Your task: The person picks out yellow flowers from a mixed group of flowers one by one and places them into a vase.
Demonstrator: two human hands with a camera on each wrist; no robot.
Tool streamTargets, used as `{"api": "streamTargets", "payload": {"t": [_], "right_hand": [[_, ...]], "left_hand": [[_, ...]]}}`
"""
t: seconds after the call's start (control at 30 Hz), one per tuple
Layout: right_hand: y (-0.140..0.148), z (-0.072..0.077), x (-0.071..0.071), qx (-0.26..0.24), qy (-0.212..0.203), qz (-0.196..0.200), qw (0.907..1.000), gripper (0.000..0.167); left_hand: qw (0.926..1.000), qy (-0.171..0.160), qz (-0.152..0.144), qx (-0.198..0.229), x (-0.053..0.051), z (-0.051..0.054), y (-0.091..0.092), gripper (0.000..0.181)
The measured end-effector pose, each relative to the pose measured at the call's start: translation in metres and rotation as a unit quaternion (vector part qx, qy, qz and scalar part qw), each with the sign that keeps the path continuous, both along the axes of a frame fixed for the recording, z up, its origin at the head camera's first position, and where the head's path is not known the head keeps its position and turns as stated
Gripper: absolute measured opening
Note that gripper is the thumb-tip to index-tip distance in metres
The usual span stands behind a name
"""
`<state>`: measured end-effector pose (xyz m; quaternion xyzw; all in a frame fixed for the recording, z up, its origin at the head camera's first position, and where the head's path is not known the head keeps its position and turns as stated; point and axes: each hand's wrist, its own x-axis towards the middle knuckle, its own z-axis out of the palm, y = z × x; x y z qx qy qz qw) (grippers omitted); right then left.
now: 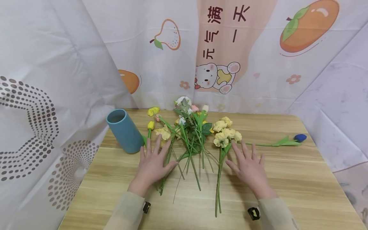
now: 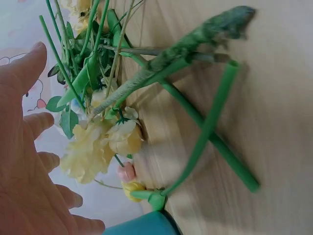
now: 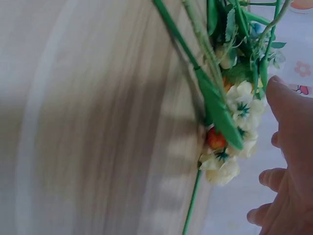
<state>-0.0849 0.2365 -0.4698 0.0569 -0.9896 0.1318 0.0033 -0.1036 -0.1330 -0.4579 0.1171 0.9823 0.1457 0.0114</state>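
Note:
My left hand (image 1: 153, 165) is spread with straight fingers over the stems at the left of the flower pile, holding nothing. Near its fingertips are a yellow tulip (image 1: 150, 125) and a pale yellow flower (image 1: 164, 132). My right hand (image 1: 249, 168), also spread and holding nothing, is just right of a bunch of cream-yellow flowers (image 1: 227, 134) with long green stems. In the middle lies a heap of artificial flowers with green leaves (image 1: 206, 128), a white bloom (image 1: 183, 101) and crossing stems. Whether either hand touches the stems or table, I cannot tell.
A blue vase (image 1: 125, 131) stands at the back left of the wooden table (image 1: 287, 179). To the right lies a blue tulip (image 1: 300, 138), its stem pointing left. Printed curtains (image 1: 244, 95) hang behind the table and at both sides.

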Motion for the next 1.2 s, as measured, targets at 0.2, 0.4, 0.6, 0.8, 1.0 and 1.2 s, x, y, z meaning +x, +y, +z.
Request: {"api": "streamTargets", "payload": {"t": [0.2, 0.4, 0.6, 0.8, 1.0, 1.2], "right_hand": [[0.013, -0.014, 0.008, 0.011, -0.012, -0.004, 0.9999, 0.079], [0.023, -0.029, 0.015, 0.018, -0.039, -0.008, 0.9991, 0.08], [0.031, -0.039, 0.019, 0.02, -0.07, -0.017, 0.9972, 0.083], [0.037, -0.044, 0.017, 0.011, -0.083, -0.018, 0.9963, 0.088], [0.039, -0.043, 0.014, 0.014, -0.093, -0.014, 0.9955, 0.09], [0.04, -0.043, 0.013, 0.019, -0.102, -0.011, 0.9946, 0.09]], "left_hand": [[0.9999, 0.003, 0.001, 0.013, 0.01, -0.006, -0.008, 0.084], [0.9996, -0.009, 0.009, 0.023, 0.016, -0.012, -0.017, 0.084], [0.9999, 0.001, 0.014, 0.009, 0.018, -0.02, -0.022, 0.082], [0.9999, 0.008, 0.009, 0.001, 0.016, -0.021, -0.02, 0.075], [0.9994, -0.002, 0.0, -0.034, 0.005, -0.017, -0.012, 0.062], [0.9987, 0.015, -0.004, -0.048, -0.008, -0.017, -0.005, 0.051]]}}
